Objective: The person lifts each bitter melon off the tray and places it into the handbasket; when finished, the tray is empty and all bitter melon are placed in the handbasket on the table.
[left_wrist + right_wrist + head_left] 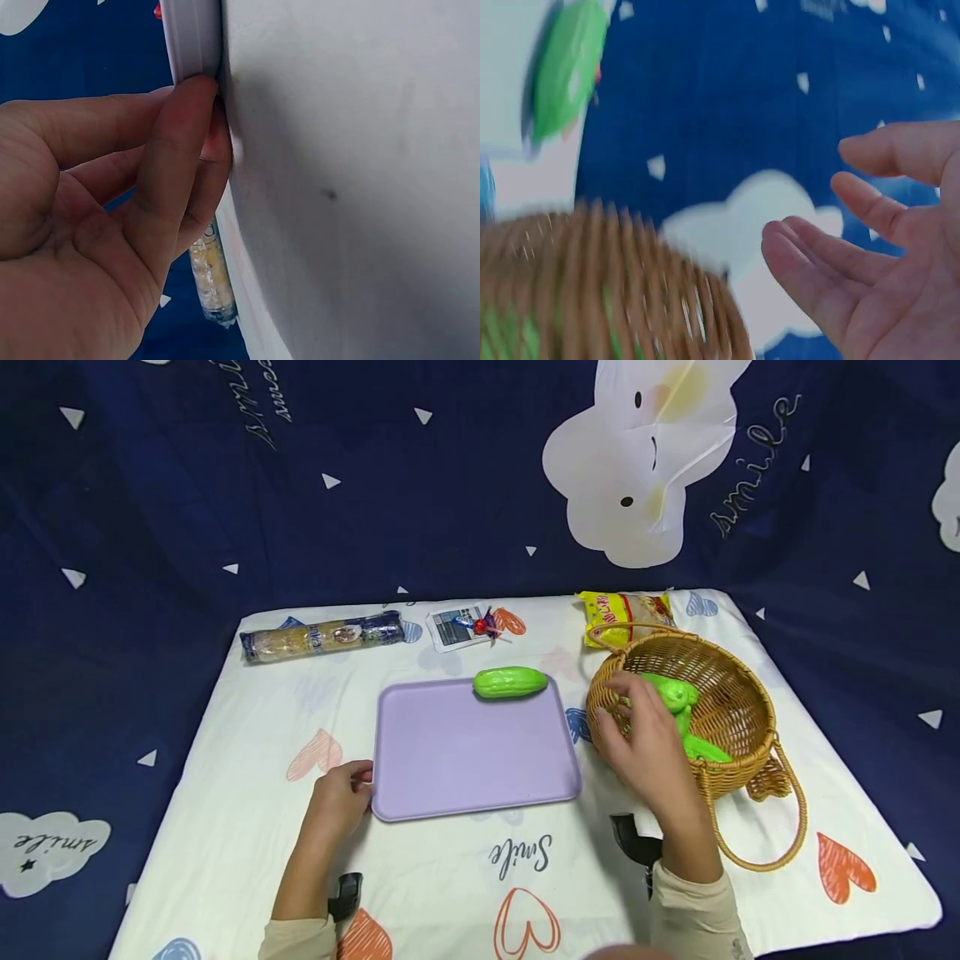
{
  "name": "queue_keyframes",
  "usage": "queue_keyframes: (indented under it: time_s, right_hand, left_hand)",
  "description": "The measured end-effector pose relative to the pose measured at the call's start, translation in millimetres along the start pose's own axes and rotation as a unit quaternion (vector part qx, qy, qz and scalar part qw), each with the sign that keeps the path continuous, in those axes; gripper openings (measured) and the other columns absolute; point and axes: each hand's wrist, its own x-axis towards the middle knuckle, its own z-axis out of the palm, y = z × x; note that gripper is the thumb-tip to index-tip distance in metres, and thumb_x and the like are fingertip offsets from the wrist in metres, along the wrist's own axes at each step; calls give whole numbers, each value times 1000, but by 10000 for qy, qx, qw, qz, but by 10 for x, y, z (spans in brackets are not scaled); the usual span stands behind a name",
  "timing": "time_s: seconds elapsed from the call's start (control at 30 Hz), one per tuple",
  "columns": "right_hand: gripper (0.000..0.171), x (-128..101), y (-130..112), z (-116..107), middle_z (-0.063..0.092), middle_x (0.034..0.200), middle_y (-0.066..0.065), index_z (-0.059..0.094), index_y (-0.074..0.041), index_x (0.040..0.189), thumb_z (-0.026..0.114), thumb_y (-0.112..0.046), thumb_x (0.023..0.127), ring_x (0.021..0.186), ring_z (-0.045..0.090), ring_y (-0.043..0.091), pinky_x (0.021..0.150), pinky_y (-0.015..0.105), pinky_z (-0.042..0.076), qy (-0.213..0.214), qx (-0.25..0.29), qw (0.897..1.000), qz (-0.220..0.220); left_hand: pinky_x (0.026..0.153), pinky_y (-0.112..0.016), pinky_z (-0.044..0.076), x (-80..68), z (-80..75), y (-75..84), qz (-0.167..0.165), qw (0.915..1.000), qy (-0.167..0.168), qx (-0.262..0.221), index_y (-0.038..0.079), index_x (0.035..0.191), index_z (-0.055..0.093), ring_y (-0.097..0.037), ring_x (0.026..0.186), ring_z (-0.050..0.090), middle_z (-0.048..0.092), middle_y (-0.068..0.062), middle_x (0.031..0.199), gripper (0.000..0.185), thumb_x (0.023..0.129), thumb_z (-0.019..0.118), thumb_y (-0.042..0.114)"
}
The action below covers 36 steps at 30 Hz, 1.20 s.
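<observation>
Wicker basket (738, 693) holding green vegetables (675, 697) sits right of a lilac tray (472, 752). Right hand (645, 739) hovers over its rim, fingers loosely spread, holding nothing. Left hand (341, 797) presses straight fingers against the tray's left edge; one green vegetable (510, 682) lies on the tray.

A tray (465, 768) sits mid-frame on the table (240, 760), a cucumber (510, 682) on its upper edge; right of it, a basket (738, 706) holds vegetables (675, 695).

The white tablecloth (247, 727) bore "Smile" in script at its 6 o'clock edge. The dark blue backdrop (420, 510) showed "smile" at 2 o'clock and again at 8 o'clock.
</observation>
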Motion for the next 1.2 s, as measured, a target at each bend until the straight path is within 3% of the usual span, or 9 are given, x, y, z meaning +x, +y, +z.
queue_keyframes:
  time_s: [0.17,0.33,0.47,0.73,1.07,1.2]
  right_hand:
    - [38,119,-179,450,48,139,16,54,-4,124,65,-13,89,131,45,34,109,50,35,-798,-262,9945,-618]
    - [44,258,-227,939,42,144,18,53,-9,130,65,-16,88,135,38,34,110,50,33,-1566,-602,9834,-696]
    - [49,372,-196,1210,39,144,21,52,-10,132,67,-14,86,137,34,36,112,52,28,-1751,-974,9768,-762]
    - [59,555,-96,1384,35,144,27,44,-8,140,66,-11,85,138,29,42,114,57,21,-1864,-1500,9689,-636]
    - [56,664,118,1476,37,143,25,42,-12,142,61,-14,89,136,30,38,112,54,22,-2092,-1981,9575,-150]
    - [55,661,143,1492,39,140,24,44,-12,141,62,-13,89,134,32,37,112,54,22,-2086,-1999,9573,-119]
  left_hand:
    - [75,-36,47,6,-13,2,11,10000,8,-34,-5,122,62,-23,89,61,68,-11,103,35,88,55,0]
    - [72,-31,47,12,-14,6,-12,10000,-2,-90,-5,123,61,-21,88,61,67,-11,105,36,88,56,0]
    - [69,-29,47,12,-9,18,-6,9999,7,-108,-5,123,62,-20,86,61,67,-12,105,36,88,56,0]
    - [67,-29,46,7,-13,26,-37,9999,26,-95,-5,122,62,-19,82,61,68,-12,103,36,87,55,-1]
    - [73,-33,46,4,-5,7,-56,10000,29,28,-3,121,63,-20,84,60,68,-8,99,35,87,56,0]
    - [71,-32,45,-6,1,1,-79,10000,27,-6,-4,121,63,-19,81,59,68,-9,98,35,87,56,-1]
